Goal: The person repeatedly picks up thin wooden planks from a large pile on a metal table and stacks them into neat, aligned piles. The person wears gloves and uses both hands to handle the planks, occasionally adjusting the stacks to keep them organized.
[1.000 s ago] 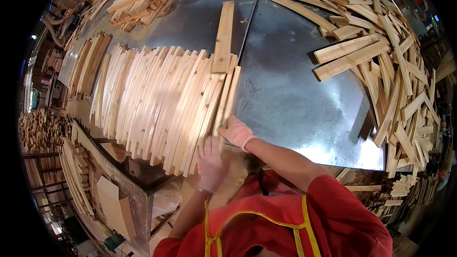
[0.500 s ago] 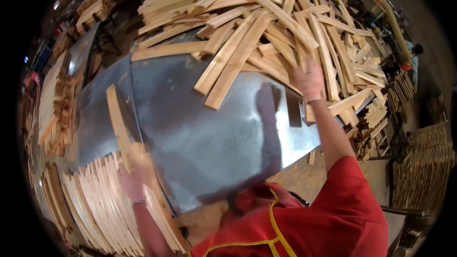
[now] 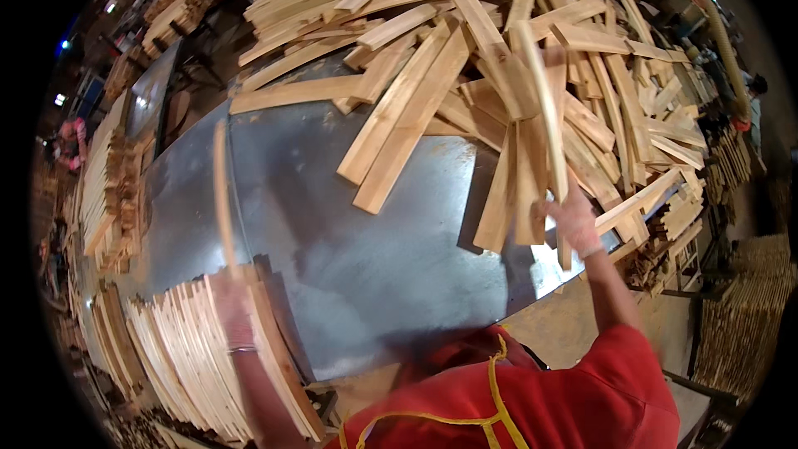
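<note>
My left hand [image 3: 234, 303], blurred by motion, is closed on the near end of a narrow wooden board [image 3: 222, 191], seen nearly edge-on. It is over a row of boards standing side by side on edge [image 3: 179, 349] at the left. At the right, my right hand [image 3: 575, 220] grips the near end of another wooden board [image 3: 542, 104], tilted so its pale edge shows. Beneath that board, loose boards [image 3: 496, 204] stick out from a jumbled heap of boards [image 3: 411, 120] onto the grey metal tabletop [image 3: 332, 258].
Stacked boards [image 3: 303, 0] lie at the table's far side. More boards [image 3: 100, 208] are lined up at the far left, and slatted stacks [image 3: 740, 316] stand on the right. A ribbed hose [image 3: 719, 29] curves down at the far right, near another person [image 3: 755, 104].
My right hand has drawn back toward me and to the right, now holding a board lifted off the heap. The board in my left hand has turned from its face to its edge.
</note>
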The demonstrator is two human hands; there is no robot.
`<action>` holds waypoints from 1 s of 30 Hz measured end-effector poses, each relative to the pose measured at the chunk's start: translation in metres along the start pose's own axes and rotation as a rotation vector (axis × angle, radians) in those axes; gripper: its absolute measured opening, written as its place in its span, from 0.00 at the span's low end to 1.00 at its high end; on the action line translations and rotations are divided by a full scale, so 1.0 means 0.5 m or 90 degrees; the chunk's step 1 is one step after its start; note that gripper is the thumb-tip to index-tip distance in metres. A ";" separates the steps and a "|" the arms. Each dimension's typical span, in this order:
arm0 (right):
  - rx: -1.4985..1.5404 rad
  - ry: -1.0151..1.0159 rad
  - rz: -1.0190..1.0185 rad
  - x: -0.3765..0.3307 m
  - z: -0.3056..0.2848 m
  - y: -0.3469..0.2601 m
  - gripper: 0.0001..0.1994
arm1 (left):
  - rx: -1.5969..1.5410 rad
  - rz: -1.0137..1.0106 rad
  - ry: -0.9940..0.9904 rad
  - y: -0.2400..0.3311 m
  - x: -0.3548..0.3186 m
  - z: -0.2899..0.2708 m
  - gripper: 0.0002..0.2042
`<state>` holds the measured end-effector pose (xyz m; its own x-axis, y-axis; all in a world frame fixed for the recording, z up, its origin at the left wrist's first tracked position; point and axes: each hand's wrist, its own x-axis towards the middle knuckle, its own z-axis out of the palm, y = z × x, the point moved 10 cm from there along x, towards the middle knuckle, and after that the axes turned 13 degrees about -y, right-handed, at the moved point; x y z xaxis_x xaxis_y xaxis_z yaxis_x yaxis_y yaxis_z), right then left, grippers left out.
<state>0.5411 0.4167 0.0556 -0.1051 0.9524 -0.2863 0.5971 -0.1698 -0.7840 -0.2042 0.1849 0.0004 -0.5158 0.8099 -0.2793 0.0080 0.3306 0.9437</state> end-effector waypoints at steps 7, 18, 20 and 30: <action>0.181 -0.325 0.015 -0.213 0.497 -0.062 0.42 | -0.169 -0.064 -0.118 -0.072 -0.318 0.308 0.31; -0.208 -0.670 0.039 -0.356 0.927 -0.194 0.55 | 0.199 -0.168 -0.325 -0.253 -0.645 0.282 0.34; -0.265 -0.701 -0.008 -0.387 0.983 -0.213 0.56 | 0.325 -0.123 -0.283 -0.199 -0.646 0.246 0.35; -0.194 -0.788 -0.558 -0.474 1.146 -0.359 0.23 | 0.605 0.262 -0.027 0.038 -0.582 0.239 0.42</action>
<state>0.0030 0.0762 -0.0514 -0.9757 -0.1008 -0.1948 0.1167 0.5134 -0.8502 0.0483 0.0134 0.0786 -0.2887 0.9574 0.0098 0.8595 0.2546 0.4432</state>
